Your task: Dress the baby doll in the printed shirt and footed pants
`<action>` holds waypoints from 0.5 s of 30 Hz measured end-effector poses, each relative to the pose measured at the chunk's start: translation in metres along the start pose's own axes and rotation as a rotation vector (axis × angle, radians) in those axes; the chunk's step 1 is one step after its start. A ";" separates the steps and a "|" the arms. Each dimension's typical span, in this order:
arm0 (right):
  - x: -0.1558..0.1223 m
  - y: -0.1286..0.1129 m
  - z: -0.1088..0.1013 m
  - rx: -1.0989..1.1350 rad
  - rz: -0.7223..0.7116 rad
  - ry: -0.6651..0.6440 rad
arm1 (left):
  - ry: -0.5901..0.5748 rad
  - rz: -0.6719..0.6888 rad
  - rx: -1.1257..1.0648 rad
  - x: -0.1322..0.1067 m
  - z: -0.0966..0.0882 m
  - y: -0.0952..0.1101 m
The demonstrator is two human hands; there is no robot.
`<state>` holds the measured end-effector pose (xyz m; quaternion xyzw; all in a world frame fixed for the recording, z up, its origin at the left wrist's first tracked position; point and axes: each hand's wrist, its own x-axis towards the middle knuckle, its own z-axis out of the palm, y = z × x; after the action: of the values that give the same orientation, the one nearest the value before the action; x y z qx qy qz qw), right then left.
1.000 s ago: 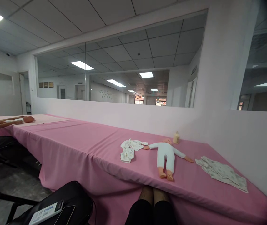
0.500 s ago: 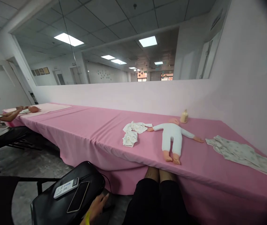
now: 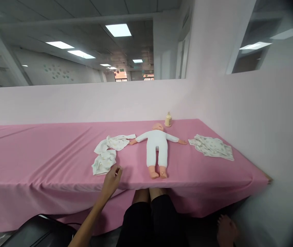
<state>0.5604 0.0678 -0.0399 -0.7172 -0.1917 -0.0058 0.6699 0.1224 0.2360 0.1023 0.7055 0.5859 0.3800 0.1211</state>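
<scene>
My left hand (image 3: pixel 112 178) is over the front edge of the pink-covered table, just right of the lower end of a crumpled white baby garment (image 3: pixel 104 162). Its fingers are loosely curled, with a gap by the thumb, and I see nothing held in them. My right hand (image 3: pixel 226 229) hangs low at the right, below the table edge, smeared by motion. On the table between them a baby doll (image 3: pixel 157 147) in a white bodysuit lies on its back, arms spread, feet towards me. Neither hand touches it.
A cream pump bottle (image 3: pixel 168 119) stands behind the doll's head by the wall. A patterned white cloth (image 3: pixel 213 147) lies at the right of the pink tablecloth (image 3: pixel 59 147). A black chair seat (image 3: pixel 40 233) is at lower left. A wall closes off the right side.
My view has turned right. My left hand has risen from beside the chair to the table edge near the white garment. My right hand has come into view at lower right.
</scene>
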 end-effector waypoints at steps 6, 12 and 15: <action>0.017 0.019 0.013 -0.204 0.070 0.000 | 0.197 0.358 0.261 -0.012 0.060 -0.016; 0.075 -0.040 0.034 -0.303 -0.321 -0.066 | 0.302 0.601 0.408 -0.013 0.070 -0.029; 0.126 -0.073 0.071 -0.448 -0.448 -0.085 | 0.326 0.601 0.415 -0.013 0.071 -0.030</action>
<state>0.6391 0.1723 0.0565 -0.7864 -0.3664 -0.1654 0.4689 0.1487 0.2523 0.0306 0.7853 0.4293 0.3792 -0.2350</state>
